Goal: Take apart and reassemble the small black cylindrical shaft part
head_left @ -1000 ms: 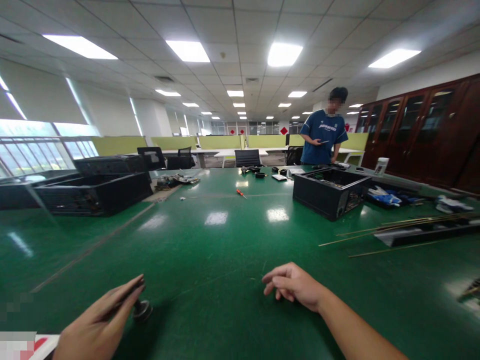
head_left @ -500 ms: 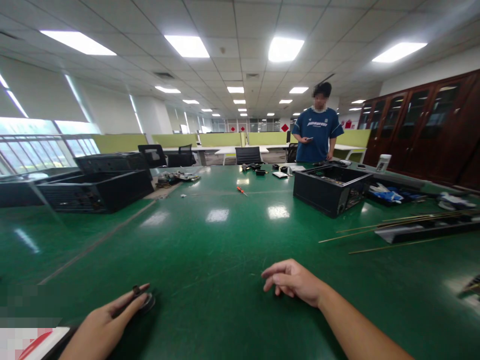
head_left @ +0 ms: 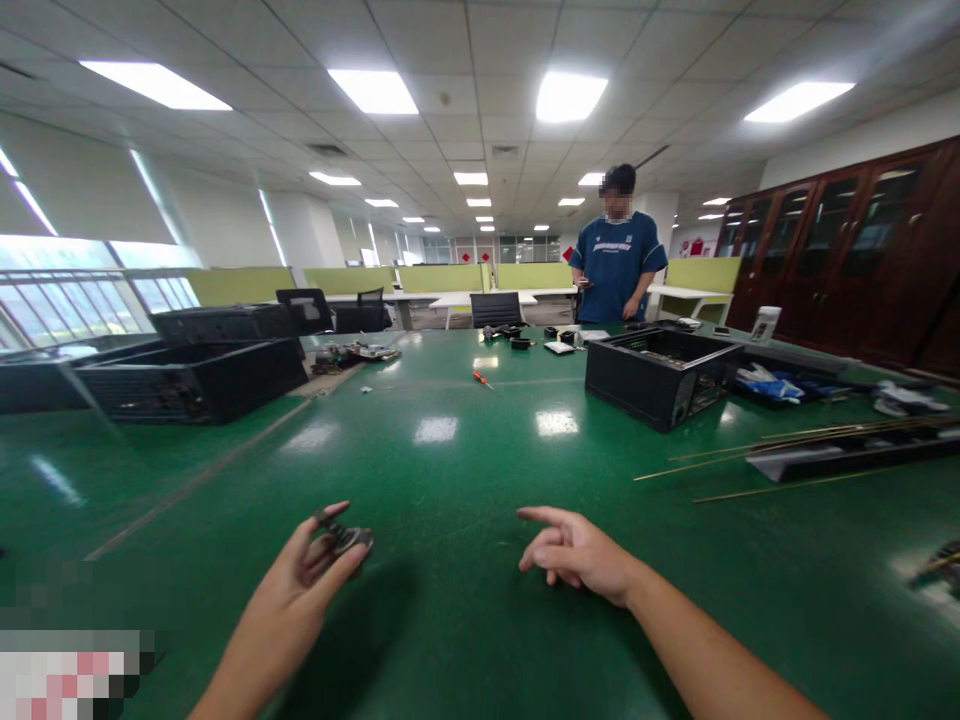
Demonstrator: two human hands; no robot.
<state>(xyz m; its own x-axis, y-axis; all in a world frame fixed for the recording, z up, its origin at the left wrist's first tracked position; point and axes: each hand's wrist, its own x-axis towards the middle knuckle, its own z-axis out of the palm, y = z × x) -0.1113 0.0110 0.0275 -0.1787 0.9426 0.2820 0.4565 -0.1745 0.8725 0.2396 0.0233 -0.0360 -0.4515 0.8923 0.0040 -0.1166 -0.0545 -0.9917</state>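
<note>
My left hand is raised over the green table, its fingers closed around a small dark metallic part with a rounded, shiny end. Blur hides what kind of part it is. To its right, my right hand hovers above the tabletop, palm down, with the index finger stretched out and the others loosely bent. It holds nothing. A gap of bare green surface lies between the two hands.
Farther off lies an orange screwdriver. Open black computer cases stand at the right and left. Thin brass-coloured rods lie at right. A person in a blue shirt stands across the table.
My left hand has lifted forward and to the right with the small dark part. My right hand's index finger has stretched out. The person opposite has shifted slightly left.
</note>
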